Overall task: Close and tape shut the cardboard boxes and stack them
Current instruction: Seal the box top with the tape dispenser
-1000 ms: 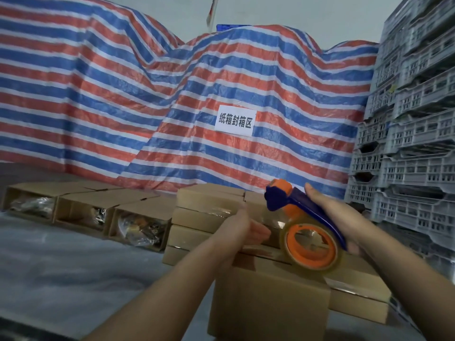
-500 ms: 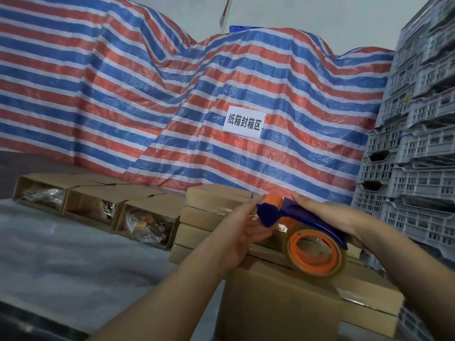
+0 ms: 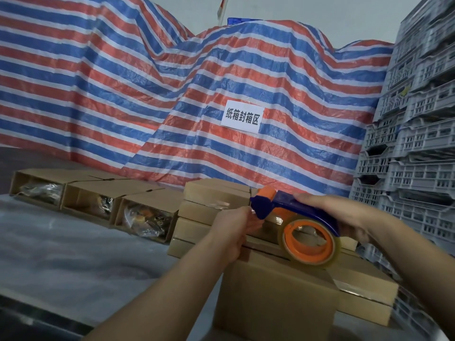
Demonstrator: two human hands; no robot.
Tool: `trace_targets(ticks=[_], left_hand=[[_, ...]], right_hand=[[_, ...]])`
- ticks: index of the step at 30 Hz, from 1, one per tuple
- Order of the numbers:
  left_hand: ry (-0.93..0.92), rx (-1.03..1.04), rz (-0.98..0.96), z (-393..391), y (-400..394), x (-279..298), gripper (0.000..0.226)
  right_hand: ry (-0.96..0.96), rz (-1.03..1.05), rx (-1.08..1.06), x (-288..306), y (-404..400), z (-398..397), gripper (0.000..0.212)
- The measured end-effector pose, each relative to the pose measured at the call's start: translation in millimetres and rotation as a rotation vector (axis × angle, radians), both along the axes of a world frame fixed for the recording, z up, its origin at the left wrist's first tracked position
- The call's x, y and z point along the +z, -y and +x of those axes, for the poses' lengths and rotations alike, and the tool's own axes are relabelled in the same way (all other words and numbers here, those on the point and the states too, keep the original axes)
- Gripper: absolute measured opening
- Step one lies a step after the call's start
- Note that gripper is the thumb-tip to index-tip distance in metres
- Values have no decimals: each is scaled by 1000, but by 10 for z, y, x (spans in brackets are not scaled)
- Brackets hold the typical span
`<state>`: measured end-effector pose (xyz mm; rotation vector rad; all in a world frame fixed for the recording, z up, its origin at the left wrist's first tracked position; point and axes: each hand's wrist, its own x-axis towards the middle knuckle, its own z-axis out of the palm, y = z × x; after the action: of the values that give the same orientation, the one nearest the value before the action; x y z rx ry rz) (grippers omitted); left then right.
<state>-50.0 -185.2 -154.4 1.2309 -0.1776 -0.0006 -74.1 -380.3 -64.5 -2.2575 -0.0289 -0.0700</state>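
My right hand (image 3: 344,215) grips the blue handle of a tape dispenser (image 3: 295,217) that carries a clear tape roll on an orange core. My left hand (image 3: 234,225) pinches at the dispenser's front tip, where the tape end is. Both hands hover over a closed cardboard box (image 3: 275,299) standing in front of me. Behind it lies a stack of flat closed boxes (image 3: 211,205). To the left, three open boxes (image 3: 88,200) lie on their sides with bagged items showing inside.
A grey padded table surface (image 3: 73,254) spreads to the left. A red, white and blue striped tarp (image 3: 147,94) with a white paper sign (image 3: 242,116) hangs behind. Tall stacks of grey plastic crates (image 3: 416,143) stand on the right.
The dispenser has tilted flatter and lower over the box. My left hand has moved up to the dispenser's front tip. The view has shifted slightly to the left.
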Motion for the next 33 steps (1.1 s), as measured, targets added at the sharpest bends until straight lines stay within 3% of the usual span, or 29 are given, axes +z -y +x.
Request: trace_targets(ticks=[9, 14, 17, 22, 24, 28, 31, 33], left_hand=[[-27, 106, 5, 45, 36, -13, 19], [-93, 191, -57, 92, 17, -48, 11], [-137, 205, -179, 94, 4, -51, 8], [-151, 250, -296, 39, 39, -70, 14], [-105, 283, -229, 16, -37, -102, 15], [127, 428, 224, -20, -259, -224, 27], [170, 456, 328, -27, -342, -326, 35], [127, 438, 289, 6, -344, -388, 35]], right_hand=[[115, 169, 61, -164, 42, 56, 76], [-2, 39, 92, -21, 123, 92, 66], [-80, 85, 114, 20, 263, 83, 64], [-33, -20, 162, 10, 229, 72, 64], [1, -116, 177, 34, 163, 56, 68], [-20, -187, 186, 55, 89, 61, 69], [-35, -235, 204, 69, 24, 87, 51], [-47, -282, 222, 87, -21, 92, 44]])
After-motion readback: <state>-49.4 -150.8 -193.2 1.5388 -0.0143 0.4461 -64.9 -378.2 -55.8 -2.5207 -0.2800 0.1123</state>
